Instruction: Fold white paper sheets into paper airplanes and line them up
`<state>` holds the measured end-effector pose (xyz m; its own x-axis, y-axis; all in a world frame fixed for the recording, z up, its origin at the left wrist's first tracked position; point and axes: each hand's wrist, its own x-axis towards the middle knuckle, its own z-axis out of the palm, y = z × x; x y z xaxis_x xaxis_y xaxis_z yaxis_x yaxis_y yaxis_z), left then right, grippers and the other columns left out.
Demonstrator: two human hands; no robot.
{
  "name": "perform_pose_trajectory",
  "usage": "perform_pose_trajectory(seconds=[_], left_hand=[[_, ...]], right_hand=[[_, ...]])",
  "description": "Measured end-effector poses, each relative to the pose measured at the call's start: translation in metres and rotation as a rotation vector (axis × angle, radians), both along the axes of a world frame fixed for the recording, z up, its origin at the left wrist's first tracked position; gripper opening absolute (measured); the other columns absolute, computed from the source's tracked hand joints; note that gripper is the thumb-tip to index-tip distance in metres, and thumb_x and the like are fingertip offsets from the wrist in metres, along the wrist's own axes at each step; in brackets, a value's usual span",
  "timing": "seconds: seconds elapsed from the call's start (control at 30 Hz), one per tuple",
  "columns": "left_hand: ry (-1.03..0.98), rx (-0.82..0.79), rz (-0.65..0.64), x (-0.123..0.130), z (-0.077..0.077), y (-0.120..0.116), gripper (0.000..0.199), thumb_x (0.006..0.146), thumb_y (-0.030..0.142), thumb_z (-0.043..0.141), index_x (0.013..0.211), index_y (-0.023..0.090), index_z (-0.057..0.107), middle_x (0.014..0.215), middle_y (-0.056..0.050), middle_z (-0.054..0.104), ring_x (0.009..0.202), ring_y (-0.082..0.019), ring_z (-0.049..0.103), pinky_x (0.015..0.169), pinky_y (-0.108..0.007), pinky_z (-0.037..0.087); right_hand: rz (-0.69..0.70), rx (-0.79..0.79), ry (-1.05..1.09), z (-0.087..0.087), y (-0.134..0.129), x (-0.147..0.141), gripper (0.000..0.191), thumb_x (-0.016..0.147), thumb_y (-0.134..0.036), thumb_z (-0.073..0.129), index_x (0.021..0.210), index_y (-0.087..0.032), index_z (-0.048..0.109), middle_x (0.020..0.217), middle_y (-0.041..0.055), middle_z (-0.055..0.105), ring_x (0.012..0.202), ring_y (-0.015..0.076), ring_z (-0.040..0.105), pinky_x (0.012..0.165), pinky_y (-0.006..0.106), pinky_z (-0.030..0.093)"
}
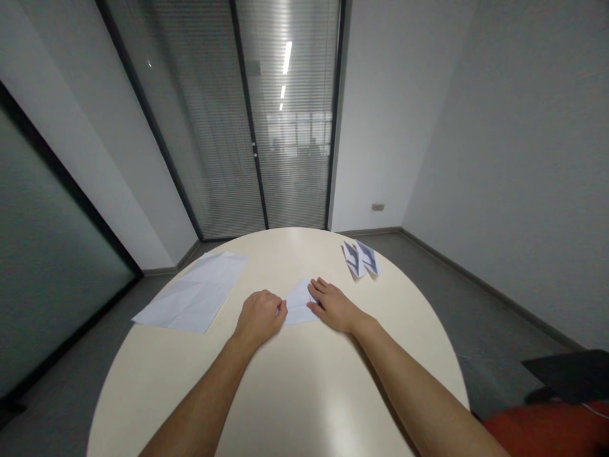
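A small folded sheet of white paper (297, 307) lies flat on the table between my two hands. My left hand (261, 314) is closed at the paper's left edge, thumb and curled fingers pinching it there. Flat over the right part of the same paper rests my right hand (333, 306), its fingers stretched out and spread a little, covering that edge. A thin crease line runs across the visible part of the paper.
The round cream table (276, 406) carries larger creased white sheets (200, 295) at the left. Two folded paper pieces with dark printing (367, 259) stand at the far right. Beyond are a glass door (290, 171) with blinds and, lower right, a red seat (547, 431) with a black object (571, 374).
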<state>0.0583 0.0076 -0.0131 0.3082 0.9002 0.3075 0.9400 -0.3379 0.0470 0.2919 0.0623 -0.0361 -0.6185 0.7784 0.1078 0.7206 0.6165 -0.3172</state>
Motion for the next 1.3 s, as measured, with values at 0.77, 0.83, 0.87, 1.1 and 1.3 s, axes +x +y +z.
perform_pose_trajectory(seconds=[0.77,0.83,0.87,1.1,1.3], left_hand=[[-0.120,-0.118,-0.346,-0.008,-0.026,0.006,0.053,0.099,0.048,0.055,0.142,0.018,0.060,0.155,-0.013,0.050,0.145,-0.029,0.045,0.120,-0.048,0.038],[-0.122,-0.115,-0.343,-0.007,-0.027,0.006,0.052,0.099,0.047,0.054,0.141,0.018,0.060,0.155,-0.013,0.050,0.144,-0.029,0.046,0.120,-0.047,0.038],[-0.125,-0.110,-0.343,-0.007,-0.027,0.007,0.051,0.099,0.047,0.055,0.141,0.018,0.060,0.154,-0.012,0.051,0.144,-0.029,0.047,0.119,-0.047,0.039],[-0.124,-0.074,-0.345,-0.006,-0.028,0.007,0.046,0.097,0.044,0.058,0.136,0.020,0.064,0.151,-0.012,0.055,0.139,-0.029,0.052,0.118,-0.048,0.041],[-0.125,-0.084,-0.352,-0.008,-0.028,0.007,0.049,0.097,0.046,0.058,0.138,0.020,0.063,0.152,-0.012,0.054,0.140,-0.029,0.050,0.118,-0.048,0.042]], right_hand=[[0.082,-0.121,-0.020,0.014,-0.010,-0.005,0.091,0.091,-0.064,0.055,0.161,-0.011,0.030,0.166,0.0203,0.022,0.156,0.0360,0.016,0.126,0.057,0.012],[0.093,-0.112,-0.020,0.014,-0.010,-0.005,0.090,0.091,-0.062,0.055,0.160,-0.010,0.031,0.166,0.0209,0.023,0.156,0.0363,0.017,0.126,0.057,0.013],[0.098,-0.105,-0.018,0.014,-0.010,-0.005,0.090,0.091,-0.061,0.055,0.160,-0.009,0.031,0.165,0.0213,0.023,0.155,0.0362,0.018,0.126,0.056,0.014],[0.122,-0.094,-0.016,0.010,-0.007,-0.005,0.096,0.088,-0.062,0.059,0.159,-0.002,0.031,0.164,0.0255,0.024,0.154,0.0388,0.020,0.126,0.056,0.017],[0.117,-0.108,0.003,0.005,-0.004,-0.005,0.100,0.085,-0.064,0.063,0.159,-0.005,0.031,0.164,0.0242,0.024,0.155,0.0383,0.019,0.126,0.056,0.017]])
